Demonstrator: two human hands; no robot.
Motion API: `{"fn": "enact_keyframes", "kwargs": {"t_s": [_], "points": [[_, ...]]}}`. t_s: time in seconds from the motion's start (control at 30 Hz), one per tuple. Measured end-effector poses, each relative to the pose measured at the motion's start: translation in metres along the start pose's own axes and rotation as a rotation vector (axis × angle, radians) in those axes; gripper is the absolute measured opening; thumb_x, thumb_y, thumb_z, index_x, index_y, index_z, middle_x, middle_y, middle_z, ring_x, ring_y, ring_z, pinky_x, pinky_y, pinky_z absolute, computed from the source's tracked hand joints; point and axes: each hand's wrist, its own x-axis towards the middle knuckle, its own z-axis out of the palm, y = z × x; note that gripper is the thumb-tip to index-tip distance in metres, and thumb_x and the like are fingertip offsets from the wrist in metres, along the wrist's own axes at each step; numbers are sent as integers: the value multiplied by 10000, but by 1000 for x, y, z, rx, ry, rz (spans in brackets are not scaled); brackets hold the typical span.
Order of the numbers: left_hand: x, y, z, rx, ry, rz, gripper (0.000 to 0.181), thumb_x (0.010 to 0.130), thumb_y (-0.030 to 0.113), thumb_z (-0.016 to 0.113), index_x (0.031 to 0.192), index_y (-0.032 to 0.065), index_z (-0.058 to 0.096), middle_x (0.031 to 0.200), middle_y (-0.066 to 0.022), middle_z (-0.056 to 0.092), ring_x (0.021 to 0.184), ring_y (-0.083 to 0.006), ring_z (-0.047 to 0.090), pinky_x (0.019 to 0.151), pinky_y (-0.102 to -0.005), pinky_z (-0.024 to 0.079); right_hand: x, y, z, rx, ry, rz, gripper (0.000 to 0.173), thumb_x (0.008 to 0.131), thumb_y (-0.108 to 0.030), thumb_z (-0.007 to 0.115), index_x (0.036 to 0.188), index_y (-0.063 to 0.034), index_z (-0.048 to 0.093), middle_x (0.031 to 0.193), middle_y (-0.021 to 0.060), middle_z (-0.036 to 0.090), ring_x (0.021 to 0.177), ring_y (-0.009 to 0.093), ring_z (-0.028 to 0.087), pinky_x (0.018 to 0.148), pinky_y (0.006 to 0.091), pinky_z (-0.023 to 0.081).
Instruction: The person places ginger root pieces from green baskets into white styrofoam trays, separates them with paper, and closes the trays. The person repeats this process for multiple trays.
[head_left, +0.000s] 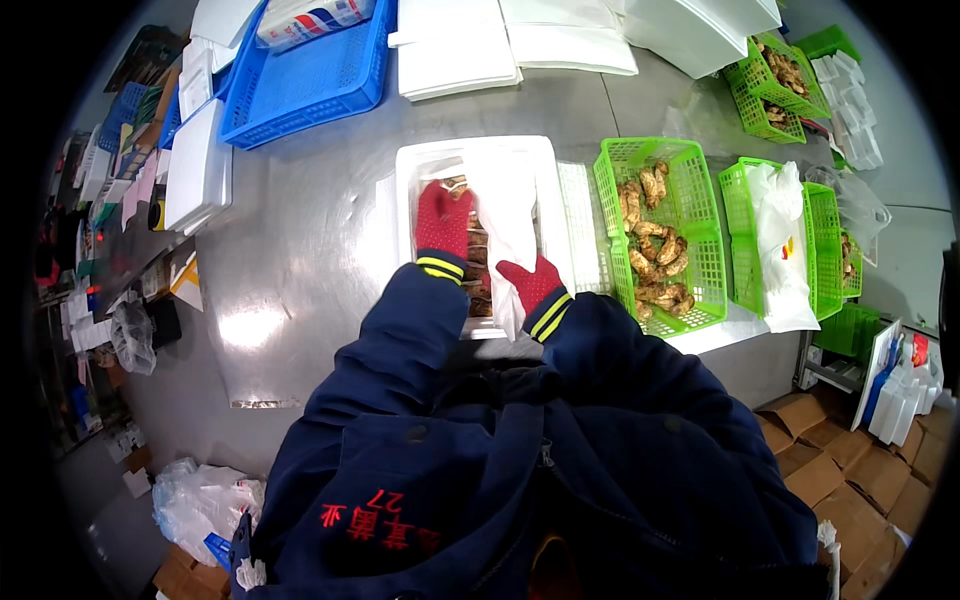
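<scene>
A white foam box (553, 225) stands on the metal table before me, with a row of brown mushrooms (478, 247) inside. My left hand (444, 217), in a red dotted glove, reaches over the left side of the row and touches it; its fingertips are partly hidden. White paper (502, 202) covers the right part of the box and hangs over its near edge. My right hand (531, 281), gloved alike, is at the paper near the box's near right corner; whether it pinches the paper is unclear. Right of the box, a green plastic basket (706, 232) holds loose mushrooms (660, 251).
More green baskets (742, 247) stand at the right, one with a white plastic bag (780, 240) over it. At the back are a blue crate (300, 120) and stacked white foam lids (457, 52). Cardboard boxes (847, 517) lie low at the right.
</scene>
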Motion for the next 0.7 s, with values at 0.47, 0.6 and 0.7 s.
{"fn": "enact_keyframes", "kwargs": {"t_s": [0.47,0.6,0.7], "points": [[21,-36,44,1144,-347,757,545,853,454,531,1299,143,496,1417,-104,380,1316,-346,305,1033,-589,204,-56,-30,4,-1259,-275,-724,459,749,-369,608,1022,1,616,790,124,587,756,304,566,734,460,431],[25,-40,51,1215,-363,740,584,834,461,544,1313,135,478,1426,-130,365,1327,-346,293,1035,-608,181,-49,3,5,-1400,-452,-313,554,737,-611,542,770,-80,695,747,156,651,725,332,609,657,459,454],[24,-37,56,1346,-382,702,594,835,425,542,1337,122,446,1458,-139,315,1353,-350,249,1044,-600,178,-37,20,6,-1365,-536,-268,593,711,-649,556,717,-70,685,665,172,624,638,347,597,631,436,468]]}}
